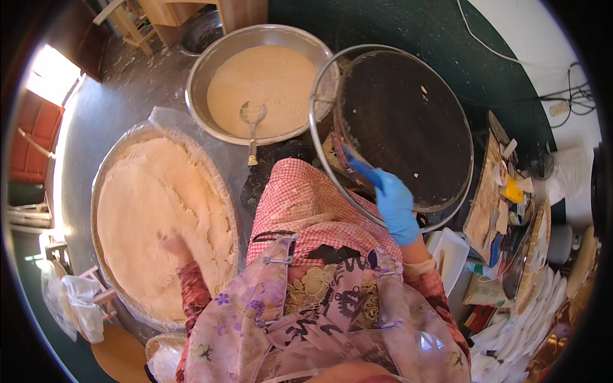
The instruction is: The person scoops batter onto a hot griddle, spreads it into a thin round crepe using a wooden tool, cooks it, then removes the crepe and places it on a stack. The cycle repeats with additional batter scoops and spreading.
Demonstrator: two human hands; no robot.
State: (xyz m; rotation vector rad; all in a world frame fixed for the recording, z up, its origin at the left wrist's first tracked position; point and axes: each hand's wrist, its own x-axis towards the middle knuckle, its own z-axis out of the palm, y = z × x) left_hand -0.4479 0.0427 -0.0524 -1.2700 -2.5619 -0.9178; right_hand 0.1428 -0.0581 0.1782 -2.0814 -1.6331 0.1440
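A wide mass of pale orange dough-like paste (147,217) fills a round, plastic-lined tray on the left. My left hand (174,245) is bare and rests on or just over the paste, its fingers stretched out and hard to pick out against it. My right hand (396,203), in a light blue glove, is closed around a narrow dark blue tool (363,170) whose exact kind I cannot make out. It is over the near left edge of a large, round black griddle plate (399,121). A metal ring (311,121) surrounds the plate.
Ahead stands a big metal basin (195,89) of pale orange batter-like stuff, a metal ladle (253,118) leaning in it. A wooden board (482,204) with small items and a white tray (450,258) lie at right. A wooden stool (128,29) stands far left.
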